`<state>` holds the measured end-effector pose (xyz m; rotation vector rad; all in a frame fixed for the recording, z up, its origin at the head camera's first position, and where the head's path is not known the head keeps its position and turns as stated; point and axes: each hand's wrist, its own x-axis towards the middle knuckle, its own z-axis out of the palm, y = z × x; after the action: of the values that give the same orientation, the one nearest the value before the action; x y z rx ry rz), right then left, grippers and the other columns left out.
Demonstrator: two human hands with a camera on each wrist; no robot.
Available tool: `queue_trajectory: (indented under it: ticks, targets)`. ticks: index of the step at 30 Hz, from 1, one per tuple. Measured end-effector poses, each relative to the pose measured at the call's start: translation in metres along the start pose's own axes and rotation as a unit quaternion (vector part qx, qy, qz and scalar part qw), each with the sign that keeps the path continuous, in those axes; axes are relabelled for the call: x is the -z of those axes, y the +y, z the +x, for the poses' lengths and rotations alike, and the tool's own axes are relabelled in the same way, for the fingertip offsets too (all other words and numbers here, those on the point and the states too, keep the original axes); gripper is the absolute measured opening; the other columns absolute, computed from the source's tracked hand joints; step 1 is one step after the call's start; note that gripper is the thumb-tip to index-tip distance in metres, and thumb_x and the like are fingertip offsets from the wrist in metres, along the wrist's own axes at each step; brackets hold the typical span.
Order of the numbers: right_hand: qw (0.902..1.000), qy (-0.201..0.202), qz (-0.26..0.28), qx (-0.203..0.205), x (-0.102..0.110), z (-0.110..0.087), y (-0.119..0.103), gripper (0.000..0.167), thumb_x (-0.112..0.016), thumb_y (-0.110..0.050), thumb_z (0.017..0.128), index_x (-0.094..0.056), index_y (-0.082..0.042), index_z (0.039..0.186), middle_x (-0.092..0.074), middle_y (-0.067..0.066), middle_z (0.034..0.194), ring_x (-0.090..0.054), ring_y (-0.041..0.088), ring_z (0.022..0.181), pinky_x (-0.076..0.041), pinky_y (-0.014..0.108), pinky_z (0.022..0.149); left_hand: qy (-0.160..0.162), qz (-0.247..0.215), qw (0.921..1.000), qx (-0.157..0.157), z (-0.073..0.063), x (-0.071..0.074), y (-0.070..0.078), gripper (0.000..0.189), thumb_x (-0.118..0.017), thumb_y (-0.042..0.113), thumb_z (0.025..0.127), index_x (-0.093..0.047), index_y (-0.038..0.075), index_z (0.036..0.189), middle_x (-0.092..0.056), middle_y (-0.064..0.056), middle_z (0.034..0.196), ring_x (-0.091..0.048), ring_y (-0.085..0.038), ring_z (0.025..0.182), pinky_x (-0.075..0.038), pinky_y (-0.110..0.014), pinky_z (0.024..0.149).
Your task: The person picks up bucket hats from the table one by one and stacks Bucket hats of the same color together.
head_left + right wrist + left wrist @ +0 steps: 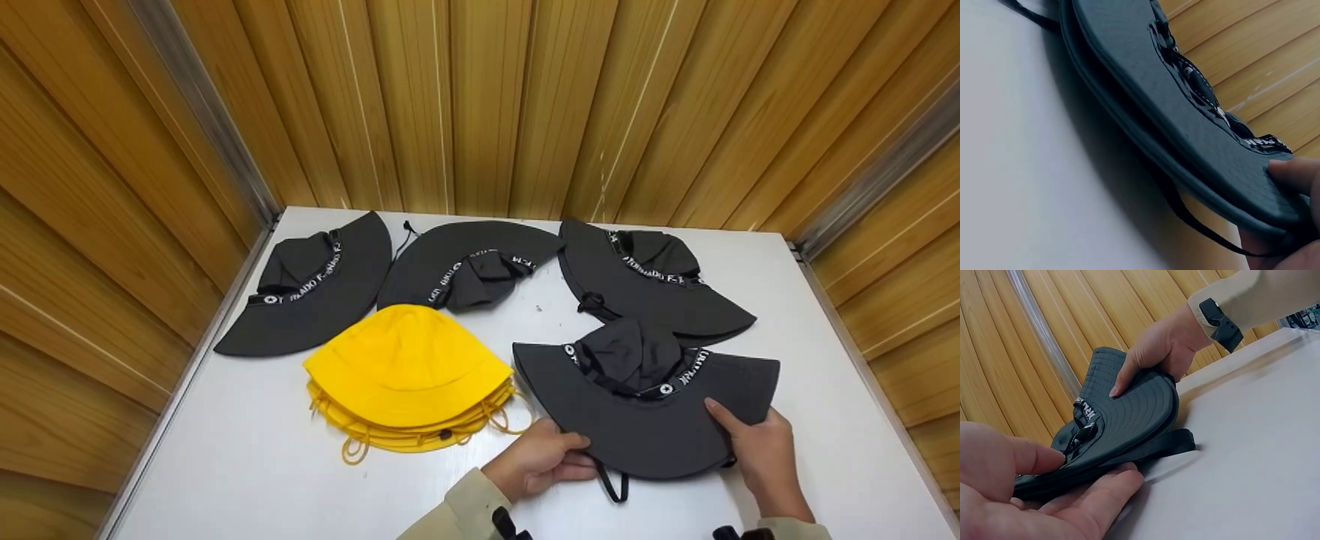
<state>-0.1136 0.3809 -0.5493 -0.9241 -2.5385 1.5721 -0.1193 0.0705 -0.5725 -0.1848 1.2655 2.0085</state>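
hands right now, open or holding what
Left hand: holding the nearest dark hat by its brim.
Right hand: holding the same hat's brim.
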Motion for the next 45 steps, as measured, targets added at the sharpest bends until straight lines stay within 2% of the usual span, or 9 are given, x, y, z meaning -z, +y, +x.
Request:
queue_trajectory:
  ticks: [7, 11, 17, 19, 22, 29, 31, 34, 45]
  targets:
    - [0.9987, -0.019, -0.047, -0.005, -0.002, 0.011, 0.007, 0.095, -0.080, -0.055, 0.084, -0.043, 0.002, 0.151, -0.051, 0.027, 0.149, -0.057, -0.013, 0.085, -0.048, 0.004, 0.074, -0.044, 0.071, 0.9953, 0.050, -0.021, 0.014, 0.012, 0.024, -0.064, 0.010, 0.098, -0.068, -0.009, 0.111, -0.075, -0.025, 0.107, -0.077, -0.031, 0.098, -0.062, -0.044, 0.089]
    - [0.9977, -0.017, -0.065, -0.009, -0.005, 0.015, 0.008, 0.099, -0.081, -0.055, 0.082, -0.039, 0.002, 0.152, -0.050, 0.028, 0.149, -0.065, 0.017, 0.113, -0.054, 0.021, 0.091, -0.071, 0.150, 0.9834, 0.074, -0.034, 0.020, 0.023, 0.028, -0.066, 0.017, 0.099, -0.070, -0.010, 0.107, -0.076, -0.025, 0.102, -0.078, -0.032, 0.095, -0.064, -0.043, 0.084]
    - [0.9953, 0.012, -0.096, 0.009, 0.000, 0.020, 0.002, 0.114, -0.083, -0.045, 0.085, -0.015, 0.009, 0.159, -0.030, 0.038, 0.157, -0.035, 0.050, 0.145, -0.031, 0.059, 0.121, -0.088, 0.268, 0.9590, -0.025, -0.036, 0.015, 0.043, 0.025, -0.066, 0.013, 0.099, -0.072, -0.007, 0.113, -0.078, -0.020, 0.100, -0.078, -0.030, 0.093, -0.064, -0.039, 0.083]
    - [0.9935, 0.012, -0.113, 0.008, 0.004, 0.021, -0.001, 0.119, -0.082, -0.045, 0.085, -0.008, 0.010, 0.159, -0.023, 0.041, 0.159, -0.029, 0.053, 0.147, -0.026, 0.062, 0.123, -0.077, 0.332, 0.9362, -0.087, -0.033, 0.012, 0.048, 0.025, -0.067, 0.012, 0.098, -0.072, -0.005, 0.115, -0.079, -0.016, 0.097, -0.078, -0.022, 0.088, -0.063, -0.031, 0.081]
    - [0.9926, -0.005, -0.121, -0.009, 0.009, 0.023, -0.003, 0.121, -0.080, -0.047, 0.086, -0.003, 0.009, 0.160, -0.020, 0.042, 0.159, -0.028, 0.055, 0.147, -0.027, 0.062, 0.122, -0.051, 0.451, 0.8762, -0.161, -0.026, 0.007, 0.052, 0.025, -0.069, 0.016, 0.097, -0.074, 0.001, 0.116, -0.079, -0.007, 0.096, -0.073, -0.007, 0.083, -0.058, -0.019, 0.076]
    - [0.9840, -0.043, -0.171, -0.026, 0.016, 0.020, -0.008, 0.116, -0.070, -0.058, 0.090, -0.010, 0.016, 0.156, -0.025, 0.047, 0.150, -0.033, 0.058, 0.138, -0.035, 0.063, 0.116, 0.030, 0.707, 0.6728, -0.216, -0.006, -0.009, 0.038, 0.038, -0.068, 0.035, 0.099, -0.067, 0.027, 0.136, -0.065, 0.003, 0.136, -0.059, -0.015, 0.127, -0.047, -0.030, 0.110]
    - [0.9781, -0.039, -0.204, -0.016, 0.017, 0.020, -0.011, 0.114, -0.068, -0.062, 0.090, -0.016, 0.016, 0.154, -0.026, 0.049, 0.145, -0.033, 0.062, 0.132, -0.038, 0.065, 0.110, 0.067, 0.742, 0.6368, -0.197, 0.000, -0.016, 0.033, 0.047, -0.068, 0.043, 0.097, -0.060, 0.035, 0.143, -0.054, -0.001, 0.150, -0.048, -0.027, 0.141, -0.039, -0.042, 0.119]
    - [0.9691, -0.037, -0.244, 0.001, 0.019, 0.022, -0.018, 0.112, -0.066, -0.066, 0.089, -0.021, 0.014, 0.153, -0.021, 0.052, 0.143, -0.029, 0.065, 0.128, -0.036, 0.068, 0.102, 0.111, 0.766, 0.6129, -0.158, 0.008, -0.023, 0.025, 0.063, -0.069, 0.057, 0.092, -0.048, 0.044, 0.150, -0.037, -0.006, 0.164, -0.030, -0.039, 0.153, -0.028, -0.057, 0.124]
    - [0.9742, -0.041, -0.219, 0.037, 0.026, 0.057, -0.053, 0.095, -0.056, -0.064, 0.096, -0.032, 0.009, 0.152, -0.021, 0.049, 0.151, -0.028, 0.064, 0.136, -0.034, 0.065, 0.110, 0.144, 0.792, 0.5782, -0.132, 0.020, -0.031, 0.017, 0.073, -0.064, 0.074, 0.085, -0.041, 0.054, 0.151, -0.031, -0.007, 0.167, -0.025, -0.040, 0.155, -0.024, -0.060, 0.125]
